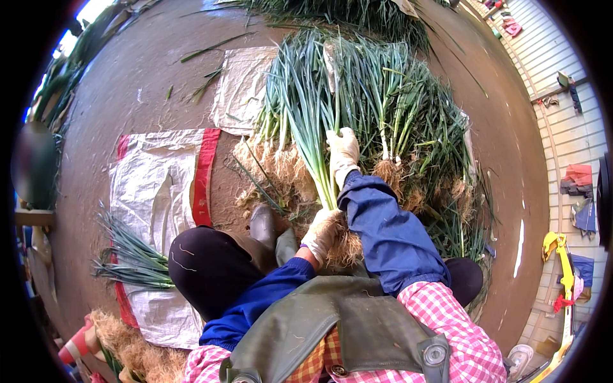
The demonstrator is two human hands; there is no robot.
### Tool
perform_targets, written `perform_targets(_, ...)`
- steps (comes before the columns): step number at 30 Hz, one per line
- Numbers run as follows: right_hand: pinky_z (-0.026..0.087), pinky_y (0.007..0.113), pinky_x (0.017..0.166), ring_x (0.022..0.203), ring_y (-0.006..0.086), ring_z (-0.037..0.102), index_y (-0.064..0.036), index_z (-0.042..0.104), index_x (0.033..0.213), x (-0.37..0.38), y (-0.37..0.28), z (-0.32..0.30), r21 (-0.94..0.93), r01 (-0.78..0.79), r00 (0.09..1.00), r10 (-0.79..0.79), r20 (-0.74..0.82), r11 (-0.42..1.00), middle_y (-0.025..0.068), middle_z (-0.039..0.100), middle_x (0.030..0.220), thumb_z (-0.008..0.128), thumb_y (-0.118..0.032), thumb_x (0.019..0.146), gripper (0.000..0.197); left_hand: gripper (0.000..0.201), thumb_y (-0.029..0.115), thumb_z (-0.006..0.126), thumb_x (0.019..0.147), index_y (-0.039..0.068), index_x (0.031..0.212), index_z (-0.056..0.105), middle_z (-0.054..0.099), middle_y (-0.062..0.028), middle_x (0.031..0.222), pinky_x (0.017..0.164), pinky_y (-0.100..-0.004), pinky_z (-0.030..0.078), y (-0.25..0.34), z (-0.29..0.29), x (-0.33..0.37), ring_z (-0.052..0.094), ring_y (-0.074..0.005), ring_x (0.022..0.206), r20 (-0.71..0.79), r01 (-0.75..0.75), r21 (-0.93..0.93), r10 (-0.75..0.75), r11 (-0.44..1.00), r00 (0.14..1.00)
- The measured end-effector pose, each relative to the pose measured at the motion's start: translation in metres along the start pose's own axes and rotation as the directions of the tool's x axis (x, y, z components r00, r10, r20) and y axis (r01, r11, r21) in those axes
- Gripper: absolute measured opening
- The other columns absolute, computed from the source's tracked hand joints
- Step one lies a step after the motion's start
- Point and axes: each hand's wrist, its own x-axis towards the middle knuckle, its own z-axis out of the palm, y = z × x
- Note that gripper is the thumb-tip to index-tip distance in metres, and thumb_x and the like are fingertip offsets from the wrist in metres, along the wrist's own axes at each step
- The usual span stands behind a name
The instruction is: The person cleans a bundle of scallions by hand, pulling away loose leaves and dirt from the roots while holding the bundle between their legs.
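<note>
My left hand [322, 233], in a pale glove, is closed round the lower white stalks of a bunch of green onions [313, 147], just above their tangled roots [345, 246]. The bunch slants up and away from me, its long leaves lying over a large heap of green onions [408, 102]. Farther up, my gloved right hand [343, 152] is closed at the right side of this bunch, its fingers curled on the stems; the palm side is hidden. Brown, shaggy roots [386, 172] of the heap face me.
A white sack with red edges [150, 166] lies at the left, carrying a smaller bunch of green onions [137, 252]. Another pale sack [242, 83] is beside the heap. More green onions [345, 13] lie at the far side. Loose roots [140, 348] sit at lower left; a yellow pole [567, 281] stands right.
</note>
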Motion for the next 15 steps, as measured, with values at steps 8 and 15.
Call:
perform_targets(8,0.05,0.026,0.066,0.071,0.0111,0.06,-0.0096,0.06,0.098,-0.041,-0.039,-0.038,0.052,-0.4,0.737,0.288,0.612,0.915,0.0007,0.065,0.085,0.063,-0.032,0.088,0.025,0.021,0.015,0.065,0.085,-0.003,0.094,0.058,0.061,-0.0098,0.068,0.052,-0.0321,0.053,0.036,0.024,-0.026,0.062,-0.0215,0.055,0.135,0.056,-0.188,-0.03,0.981,0.99)
perform_targets(15,0.046,0.021,0.054,0.063,0.0086,0.055,-0.0048,0.057,0.106,-0.099,-0.046,-0.077,0.007,-0.443,0.664,0.323,0.674,0.896,0.0014,0.061,0.087,0.062,-0.027,0.091,0.027,0.015,0.011,0.061,0.086,0.004,0.098,0.056,0.061,-0.0075,0.077,0.051,-0.0331,0.051,0.025,0.019,-0.019,0.06,-0.0205,0.058,0.167,0.067,-0.167,-0.039,0.984,0.985)
